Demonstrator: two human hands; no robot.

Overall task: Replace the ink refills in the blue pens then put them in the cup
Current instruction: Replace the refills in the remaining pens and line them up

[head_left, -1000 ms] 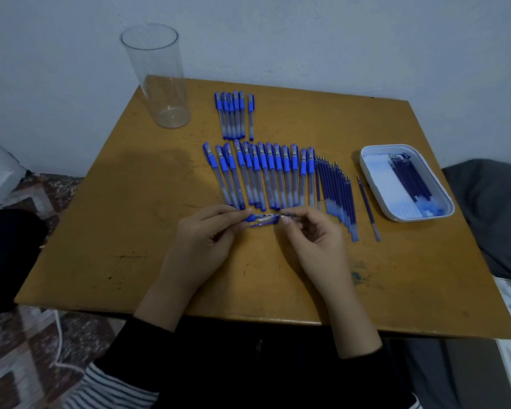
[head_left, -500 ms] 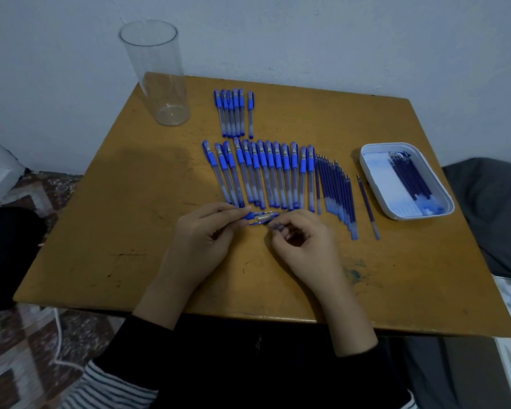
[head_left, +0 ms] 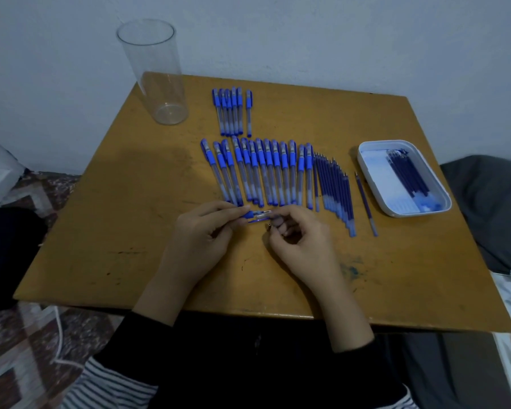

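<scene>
Near the front of the table (head_left: 130, 231), the left hand (head_left: 201, 234) is gripping the pen (head_left: 258, 215), fingers (head_left: 233, 209) curled round its blue end, while the right hand (head_left: 301, 243) is pinching a small dark piece (head_left: 269, 226), now pulling clear of the pen it met a second ago. I am judging the pen opened for its refill; the cup (head_left: 157, 72) is standing empty far left.

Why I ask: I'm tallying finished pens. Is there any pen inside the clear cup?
No, the clear cup shows only its bare bottom, while the capped pens lie in rows on the table.
</scene>
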